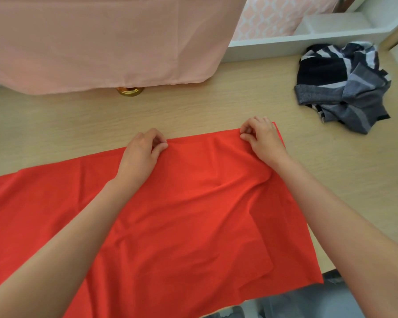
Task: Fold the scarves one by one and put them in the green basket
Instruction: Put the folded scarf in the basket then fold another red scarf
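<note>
A red scarf [189,214] lies spread across the wooden table [193,109], reaching from the left edge of the view to the near right, where it hangs over the table's front edge. My left hand [143,152] pinches its far edge near the middle. My right hand [262,138] pinches the same far edge close to the right corner. A crumpled grey, black and white scarf [342,88] sits in a heap at the back right of the table. No green basket is in view.
A pink cloth [101,42] drapes over something at the back left, with a gold round base [130,91] showing under its hem. A white shelf unit [308,37] runs along the back right.
</note>
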`<state>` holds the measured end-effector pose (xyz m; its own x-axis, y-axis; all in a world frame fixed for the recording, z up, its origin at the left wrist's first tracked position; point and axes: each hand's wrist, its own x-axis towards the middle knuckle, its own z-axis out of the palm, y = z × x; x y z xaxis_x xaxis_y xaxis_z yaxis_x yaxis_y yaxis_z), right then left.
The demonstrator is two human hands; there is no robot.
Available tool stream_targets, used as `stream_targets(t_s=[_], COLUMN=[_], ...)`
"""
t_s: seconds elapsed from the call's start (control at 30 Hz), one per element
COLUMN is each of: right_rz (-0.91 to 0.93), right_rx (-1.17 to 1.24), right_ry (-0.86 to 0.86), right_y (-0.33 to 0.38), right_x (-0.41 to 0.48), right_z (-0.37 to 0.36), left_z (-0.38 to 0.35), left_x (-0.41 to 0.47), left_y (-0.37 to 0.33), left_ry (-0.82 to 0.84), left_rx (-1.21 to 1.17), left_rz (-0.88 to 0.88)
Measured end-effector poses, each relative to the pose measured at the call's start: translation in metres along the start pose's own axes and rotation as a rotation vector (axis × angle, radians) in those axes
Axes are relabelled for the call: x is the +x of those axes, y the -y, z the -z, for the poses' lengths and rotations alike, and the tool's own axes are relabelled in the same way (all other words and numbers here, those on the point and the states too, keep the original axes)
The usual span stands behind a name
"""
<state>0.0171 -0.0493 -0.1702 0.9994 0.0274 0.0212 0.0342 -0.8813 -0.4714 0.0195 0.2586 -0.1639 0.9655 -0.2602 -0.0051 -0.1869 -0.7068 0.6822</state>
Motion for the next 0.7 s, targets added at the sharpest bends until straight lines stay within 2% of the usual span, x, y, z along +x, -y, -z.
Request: stream_targets(t_s=[0.1, 0.2, 0.33, 0.43, 0.53, 0.7], right_rz=[-0.006, -0.009, -0.031, -0.102, -0.139, -0.325], right_rx=[0.000, 0.003, -0.082, -0.079, -0.054, -0.077], right_ry=[0.009, 0.008, -0.103, -0.216, -0.213, -0.301], right_y=[-0.001, 0.000, 0.002, 0.003, -0.001, -0.013], right_x=[0.000, 0.001, -0.003, -0.007, -0.010, -0.024], right_z=[0.000, 0.000, 0.002, 0.006, 0.010, 0.015], left_z=[0.000, -0.003, -0.013, -0.017, -0.016, -0.013], left_x=[-0.001, -0.001, -0.003, -0.015, -0.037, -0.082], left_y=[0.000, 0.005, 0.003, -0.005, -0.008, 0.008], left_ry=[-0.118, -0.215, -0.222, -0.253, -0.251, -0.209], left_rx=[-0.045, 0.007, 0.171, 0.207, 0.260, 0.412], left_rz=[0.075, 0.056, 0.029, -0.020, -0.068, 0.071])
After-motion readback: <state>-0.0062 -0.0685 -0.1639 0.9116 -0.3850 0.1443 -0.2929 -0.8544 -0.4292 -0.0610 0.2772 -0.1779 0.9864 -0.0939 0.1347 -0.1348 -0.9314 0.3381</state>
